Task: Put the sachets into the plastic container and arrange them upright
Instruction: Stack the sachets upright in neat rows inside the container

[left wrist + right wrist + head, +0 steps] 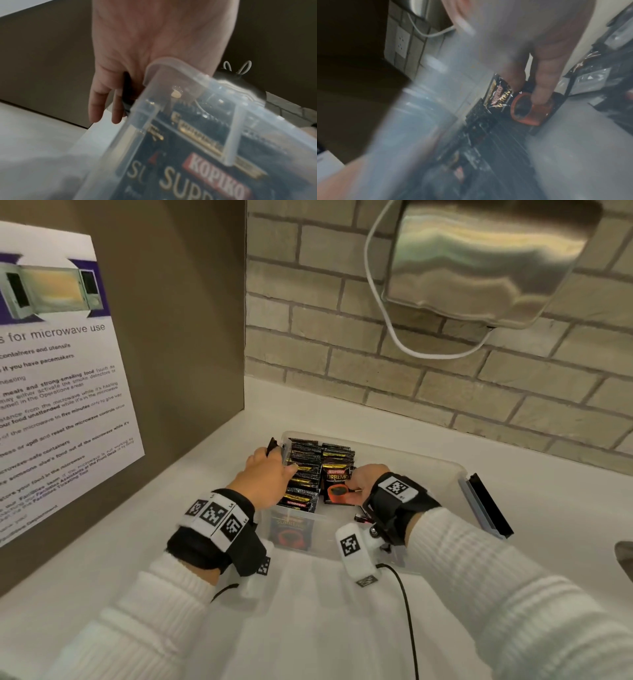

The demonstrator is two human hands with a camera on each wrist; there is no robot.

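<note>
A clear plastic container (411, 460) stands on the white counter. Rows of black sachets (303, 474) stand upright in its left half. My left hand (274, 463) straddles the container's left wall, its thumb lying on the sachet tops. In the left wrist view its fingers (106, 102) hang outside the container's corner (171, 75), beside a black latch. My right hand (356, 484) pinches one sachet (334, 487), printed with a red cup, upright against the second row. The blurred right wrist view has fingers (542, 88) on that sachet's face (527, 115).
The container's right half holds nothing; a black latch (489, 505) hangs off its right end. A brown panel with a microwave notice (58, 371) stands at the left. Behind is a brick wall with a steel box (479, 258) and a white cable (387, 313).
</note>
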